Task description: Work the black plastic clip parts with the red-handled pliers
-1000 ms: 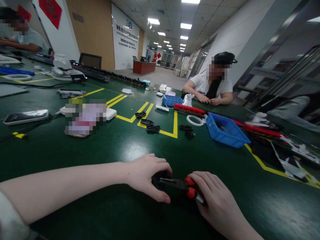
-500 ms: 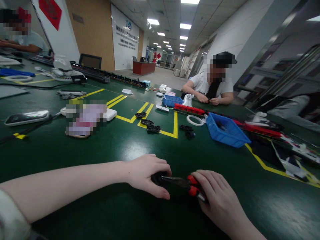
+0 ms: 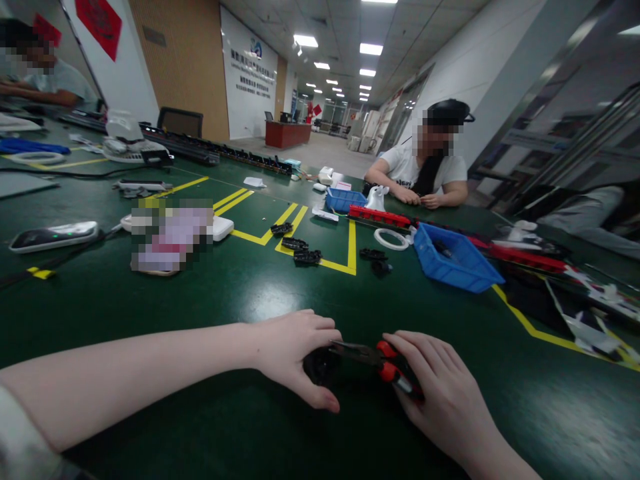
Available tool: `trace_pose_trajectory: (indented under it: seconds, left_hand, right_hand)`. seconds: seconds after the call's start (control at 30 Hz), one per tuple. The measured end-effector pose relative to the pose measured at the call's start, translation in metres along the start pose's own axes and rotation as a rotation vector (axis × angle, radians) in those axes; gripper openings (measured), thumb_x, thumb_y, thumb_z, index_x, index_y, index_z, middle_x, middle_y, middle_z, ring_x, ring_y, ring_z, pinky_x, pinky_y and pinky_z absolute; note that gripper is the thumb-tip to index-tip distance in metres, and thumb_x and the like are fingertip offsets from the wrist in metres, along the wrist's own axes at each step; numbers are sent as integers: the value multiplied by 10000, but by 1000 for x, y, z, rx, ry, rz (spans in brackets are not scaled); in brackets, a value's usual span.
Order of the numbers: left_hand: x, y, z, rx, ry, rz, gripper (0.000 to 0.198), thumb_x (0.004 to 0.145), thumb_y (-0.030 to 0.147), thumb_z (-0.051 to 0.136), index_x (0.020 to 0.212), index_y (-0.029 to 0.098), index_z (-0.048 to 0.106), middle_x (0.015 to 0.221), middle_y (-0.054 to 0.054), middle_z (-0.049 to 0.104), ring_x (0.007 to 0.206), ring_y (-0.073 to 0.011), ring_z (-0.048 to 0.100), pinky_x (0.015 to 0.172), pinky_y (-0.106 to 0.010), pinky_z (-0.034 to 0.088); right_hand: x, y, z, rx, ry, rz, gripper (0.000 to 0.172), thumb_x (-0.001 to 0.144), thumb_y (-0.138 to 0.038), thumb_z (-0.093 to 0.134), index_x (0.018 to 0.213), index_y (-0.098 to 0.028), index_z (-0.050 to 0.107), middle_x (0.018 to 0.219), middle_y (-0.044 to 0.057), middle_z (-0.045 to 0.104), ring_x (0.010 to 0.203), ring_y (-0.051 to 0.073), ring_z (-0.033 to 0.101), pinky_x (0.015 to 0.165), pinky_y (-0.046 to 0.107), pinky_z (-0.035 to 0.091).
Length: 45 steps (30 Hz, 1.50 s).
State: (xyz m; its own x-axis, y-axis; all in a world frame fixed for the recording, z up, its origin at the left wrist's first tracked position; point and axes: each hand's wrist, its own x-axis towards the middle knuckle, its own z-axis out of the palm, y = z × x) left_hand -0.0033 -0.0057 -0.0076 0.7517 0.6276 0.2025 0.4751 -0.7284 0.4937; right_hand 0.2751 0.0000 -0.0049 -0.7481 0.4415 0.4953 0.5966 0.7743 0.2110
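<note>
My left hand point(image 3: 295, 353) curls around a small round black part point(image 3: 321, 365) low over the table, its thumb stretched out beside it. In my right hand point(image 3: 440, 380) are pliers point(image 3: 390, 363) with red-and-black handles and long narrow jaws. The jaws point left, and their tip reaches the upper edge of the black part by my left fingers. Whether the jaws grip the part I cannot tell. Farther off lie several small black clips point(image 3: 306, 256) and another dark piece point(image 3: 381, 267).
A blue bin point(image 3: 455, 260) with dark parts stands at the right, beside a white ring point(image 3: 391, 239). A phone point(image 3: 175, 240) lies at the left. Across the green table point(image 3: 240, 287), a co-worker point(image 3: 420, 170) sits near a smaller blue bin point(image 3: 345, 200).
The pliers and my right hand have shifted slightly, the jaws now tilting down to the right from the part's upper edge. My left thumb has dropped a little, showing more of the black part.
</note>
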Motion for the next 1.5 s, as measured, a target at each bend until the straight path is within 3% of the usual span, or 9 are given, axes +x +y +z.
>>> trace_pose_trajectory:
  seconds: [0.3, 0.77, 1.07, 1.5]
  left_hand:
    - [-2, 0, -3, -21, -21, -25, 646, 713, 654, 702, 1129, 177, 571, 1018, -65, 586, 858, -217, 572, 729, -306, 470]
    - [-1, 0, -1, 17, 2, -3, 619, 721, 643, 692, 1103, 170, 580, 985, -67, 591, 828, -217, 572, 703, -303, 454]
    - [-1, 0, -1, 11, -2, -2, 599, 710, 609, 719, 1097, 172, 582, 976, -60, 588, 818, -210, 569, 708, -306, 451]
    - [1, -4, -3, -13, 21, 55, 584, 776, 665, 632, 1050, 151, 606, 938, -68, 607, 790, -198, 575, 702, -296, 452]
  right_hand:
    - [-1, -1, -2, 37, 18, -59, 394, 810, -159, 543, 1202, -148, 581, 1073, 119, 677, 975, 235, 631, 828, 376, 505]
    - [-3, 0, 0, 58, 43, -110, 369, 828, -167, 544, 1187, -85, 573, 1070, 162, 659, 978, 260, 628, 809, 385, 530]
    - [0, -6, -1, 112, -5, -120, 301, 816, -137, 511, 1103, -83, 583, 989, 148, 661, 867, 228, 626, 715, 347, 530]
    - [-2, -5, -1, 56, 39, -160, 313, 806, -103, 460, 1096, -69, 572, 982, 158, 641, 850, 235, 626, 734, 362, 531]
